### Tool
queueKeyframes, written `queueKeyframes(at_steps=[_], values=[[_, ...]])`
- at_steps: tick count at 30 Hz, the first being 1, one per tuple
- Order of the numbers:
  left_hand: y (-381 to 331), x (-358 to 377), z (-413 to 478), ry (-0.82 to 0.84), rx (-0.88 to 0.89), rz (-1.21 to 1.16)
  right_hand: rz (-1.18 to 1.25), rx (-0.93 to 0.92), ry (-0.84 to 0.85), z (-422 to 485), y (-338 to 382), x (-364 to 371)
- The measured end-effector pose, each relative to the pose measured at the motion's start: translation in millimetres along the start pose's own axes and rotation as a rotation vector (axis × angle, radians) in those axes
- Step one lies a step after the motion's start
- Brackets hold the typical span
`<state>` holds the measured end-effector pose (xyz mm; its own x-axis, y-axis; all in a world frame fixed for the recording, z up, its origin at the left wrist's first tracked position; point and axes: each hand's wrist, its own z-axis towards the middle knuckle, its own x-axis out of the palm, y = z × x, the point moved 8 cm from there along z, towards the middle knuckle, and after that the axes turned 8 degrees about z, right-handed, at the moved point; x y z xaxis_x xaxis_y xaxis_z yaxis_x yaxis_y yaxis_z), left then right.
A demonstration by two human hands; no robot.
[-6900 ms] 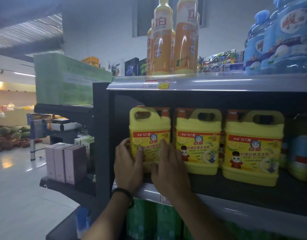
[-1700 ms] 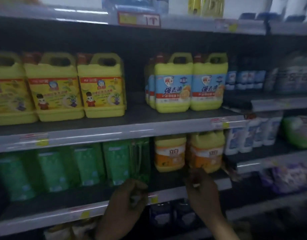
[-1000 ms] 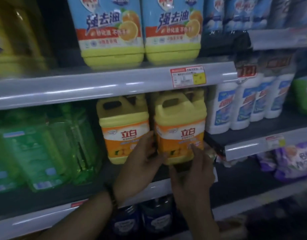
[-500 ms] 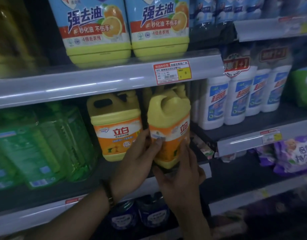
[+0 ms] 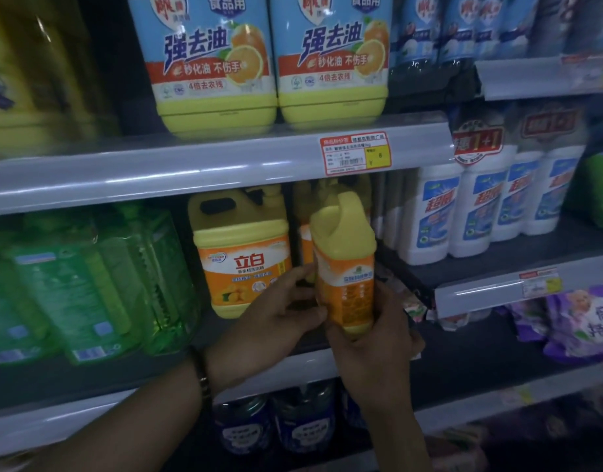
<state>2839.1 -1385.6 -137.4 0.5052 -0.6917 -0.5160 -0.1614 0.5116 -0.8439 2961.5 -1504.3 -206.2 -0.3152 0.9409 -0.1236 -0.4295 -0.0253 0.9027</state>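
A yellow detergent jug with an orange label (image 5: 344, 267) is turned so its narrow side faces me, at the front of the middle shelf (image 5: 89, 376). My left hand (image 5: 269, 321) grips its left side, fingers curled round the edge. My right hand (image 5: 375, 338) cups its bottom and right side. A second jug of the same kind (image 5: 242, 253) stands just to the left, label facing out. More yellow jugs show dimly behind the held one.
Green transparent bottles (image 5: 89, 284) fill the shelf's left part. White bottles with blue labels (image 5: 483, 206) stand on a higher shelf at right. Two big blue-labelled jugs (image 5: 269, 63) sit on the shelf above. Dark blue jars (image 5: 276, 424) below; purple bags (image 5: 579, 321) lower right.
Half a second ago the jug showed part of its front label; it has since turned further so the narrow side faces me. Both hands stayed on it, the right hand sliding under its base.
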Motion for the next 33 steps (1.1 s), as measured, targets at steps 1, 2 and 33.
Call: queueKeyframes(at_steps=[1,2,33], values=[[1.7,1.6,6.2,0.001,-0.008,-0.013,0.007,-0.007,0.010,0.4,-1.8,-2.2],[2.8,4.0,12.0,0.001,-0.024,-0.037,-0.010,-0.016,0.019,0.4,-2.8,-4.0],[9.3,38.9,-6.3,-0.129,0.020,0.033,-0.340,-0.278,-0.220,-8.7,5.4,-12.5]])
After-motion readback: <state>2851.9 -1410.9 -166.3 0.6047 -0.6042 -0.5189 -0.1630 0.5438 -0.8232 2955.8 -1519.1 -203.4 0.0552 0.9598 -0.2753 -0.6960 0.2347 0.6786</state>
